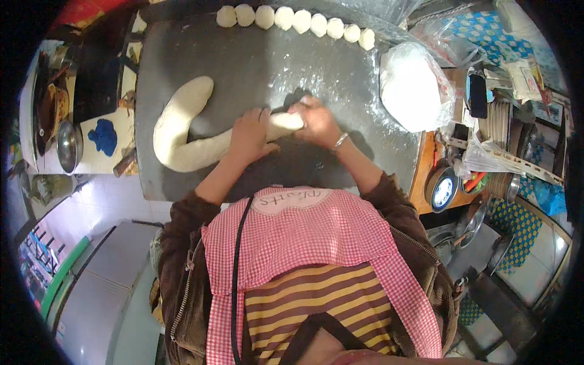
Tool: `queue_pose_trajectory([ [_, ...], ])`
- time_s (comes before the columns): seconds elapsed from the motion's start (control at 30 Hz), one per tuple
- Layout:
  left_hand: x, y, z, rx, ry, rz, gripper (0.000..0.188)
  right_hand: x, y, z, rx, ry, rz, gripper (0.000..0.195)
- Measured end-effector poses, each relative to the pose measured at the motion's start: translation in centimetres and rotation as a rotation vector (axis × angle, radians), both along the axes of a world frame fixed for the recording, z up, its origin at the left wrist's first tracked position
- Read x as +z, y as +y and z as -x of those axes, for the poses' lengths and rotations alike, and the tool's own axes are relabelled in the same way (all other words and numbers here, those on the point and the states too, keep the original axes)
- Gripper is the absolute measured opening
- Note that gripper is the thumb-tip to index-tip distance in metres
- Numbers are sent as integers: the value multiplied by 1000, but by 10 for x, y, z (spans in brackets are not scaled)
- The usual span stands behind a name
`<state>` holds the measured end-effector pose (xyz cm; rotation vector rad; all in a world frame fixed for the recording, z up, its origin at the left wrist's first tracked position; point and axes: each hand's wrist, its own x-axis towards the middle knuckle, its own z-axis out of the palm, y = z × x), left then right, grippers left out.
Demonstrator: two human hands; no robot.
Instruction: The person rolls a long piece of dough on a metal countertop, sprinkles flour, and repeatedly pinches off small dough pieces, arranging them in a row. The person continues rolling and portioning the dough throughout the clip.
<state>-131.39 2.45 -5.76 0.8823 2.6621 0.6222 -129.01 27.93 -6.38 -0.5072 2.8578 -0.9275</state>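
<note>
A thick rope of pale dough (175, 132) lies bent in a hook shape on the grey worktop (228, 59). My left hand (250, 134) is wrapped over its straight part, thumb toward me. At the rope's right end, my right hand (319, 122), slightly blurred and wearing a silver bangle, has its fingers around the tip; parts of those fingers are hidden. Several small dough pieces (284, 18) stand in a row along the worktop's far edge. Loose white flour (296, 73) dusts the surface beyond my right hand.
An open plastic bag of white flour (410, 86) sits on the worktop's right side. Further right are stacked plates (497, 123) and a metal bowl (441, 191). To the left, a steel bowl (69, 146) and a dark blue cloth (104, 137) rest on a white counter.
</note>
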Motion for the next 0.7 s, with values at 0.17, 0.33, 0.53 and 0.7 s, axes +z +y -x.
queue_pose_trajectory([
  [0.17,-25,14,-5,162,-130,-58,65,23,-3,-1,-191,-461,554,34],
  [0.33,-15,17,-9,172,-81,-119,55,16,-41,-6,-796,-667,1033,22],
  [0.53,8,58,-5,139,157,-358,83,-31,-78,1,-1020,-196,1036,19],
  [0.7,-16,81,13,177,-24,-119,58,-46,-66,10,-986,-43,745,17],
])
